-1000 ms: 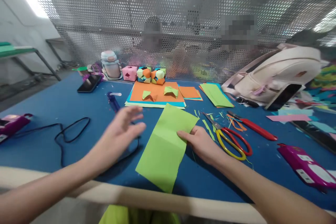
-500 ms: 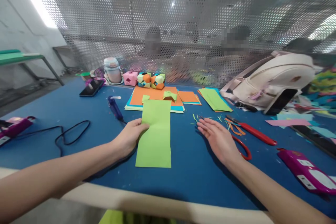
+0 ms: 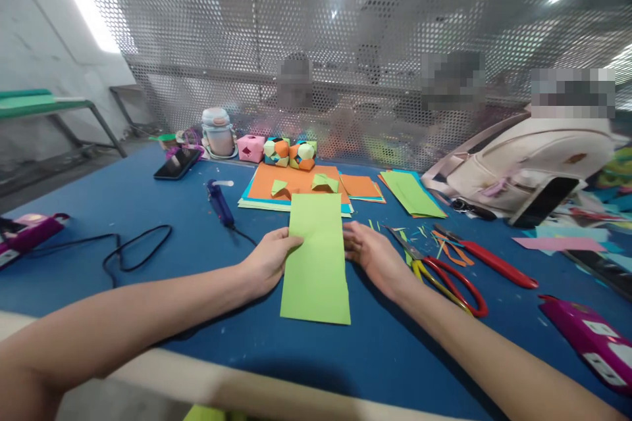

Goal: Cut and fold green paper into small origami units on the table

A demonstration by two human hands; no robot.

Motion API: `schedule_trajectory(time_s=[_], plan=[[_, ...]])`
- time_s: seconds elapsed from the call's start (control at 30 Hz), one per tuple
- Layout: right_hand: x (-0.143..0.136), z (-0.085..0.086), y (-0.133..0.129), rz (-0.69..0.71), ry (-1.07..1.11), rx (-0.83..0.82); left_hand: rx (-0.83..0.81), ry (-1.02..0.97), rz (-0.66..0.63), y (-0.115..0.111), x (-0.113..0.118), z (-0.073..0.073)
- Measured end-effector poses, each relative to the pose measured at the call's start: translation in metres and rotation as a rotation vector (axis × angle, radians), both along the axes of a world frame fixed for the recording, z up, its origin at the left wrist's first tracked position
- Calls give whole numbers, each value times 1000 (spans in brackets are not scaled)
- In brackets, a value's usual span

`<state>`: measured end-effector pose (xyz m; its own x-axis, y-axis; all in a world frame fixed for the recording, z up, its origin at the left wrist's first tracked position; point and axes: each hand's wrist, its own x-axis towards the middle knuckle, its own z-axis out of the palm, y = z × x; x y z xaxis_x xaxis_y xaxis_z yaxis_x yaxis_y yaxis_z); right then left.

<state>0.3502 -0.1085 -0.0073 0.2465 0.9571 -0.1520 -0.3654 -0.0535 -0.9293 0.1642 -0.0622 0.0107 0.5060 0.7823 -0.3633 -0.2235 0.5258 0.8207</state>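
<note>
A long light-green paper sheet [image 3: 316, 270] stands a little tilted in front of me, over the blue table. My left hand [image 3: 269, 260] pinches its left edge, with the thumb on the front face. At its right edge is my right hand [image 3: 378, 256], fingers loosely bent and a little apart. Its fingertips are right at the edge; whether they touch the paper I cannot tell. Just right of that hand lie scissors [image 3: 437, 276] with red and yellow handles, among thin paper scraps. Behind the sheet, small folded green paper pieces [image 3: 324, 182] rest on a stack of orange paper [image 3: 261, 185].
A blue glue gun [image 3: 220, 204] with a black cord lies left. Red-handled pliers [image 3: 498, 263] and a purple power strip [image 3: 587, 335] lie right. Folded paper cubes [image 3: 302, 154], a bottle [image 3: 218, 133] and a pale backpack [image 3: 538, 145] stand along the perforated metal screen [image 3: 197, 26].
My right hand has moved left to the paper's right edge, uncovering the scissors. The green sheet and my left hand have shifted slightly right in view.
</note>
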Motion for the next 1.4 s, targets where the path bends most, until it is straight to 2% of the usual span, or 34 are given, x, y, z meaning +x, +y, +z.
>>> schedule_trajectory(time_s=[0.03, 0.1, 0.23, 0.43, 0.57, 0.77, 1.23, 1.4], plan=[[-8, 0, -3, 76, -84, 1, -7, -12, -15, -1, 1, -2], [-20, -2, -7, 139, -241, -11, -3, -28, -33, -3, 1, -5], [-18, -11, -8, 102, -405, -21, 133, 30, -8, -3, -5, -11], [-3, -17, -14, 88, -667, 48, 403, 170, -81, 3, -15, -12], [-2, -18, -17, 79, -782, 80, 485, 221, -107, 4, -16, -13], [-4, -17, -18, 108, -779, 97, 492, 216, -116, 3, -16, -16], [-6, -18, -19, 47, -737, 101, 505, 200, -152, 0, -16, -13], [-4, -23, -19, 73, -709, 79, 537, 208, -116, 0, -16, -13]])
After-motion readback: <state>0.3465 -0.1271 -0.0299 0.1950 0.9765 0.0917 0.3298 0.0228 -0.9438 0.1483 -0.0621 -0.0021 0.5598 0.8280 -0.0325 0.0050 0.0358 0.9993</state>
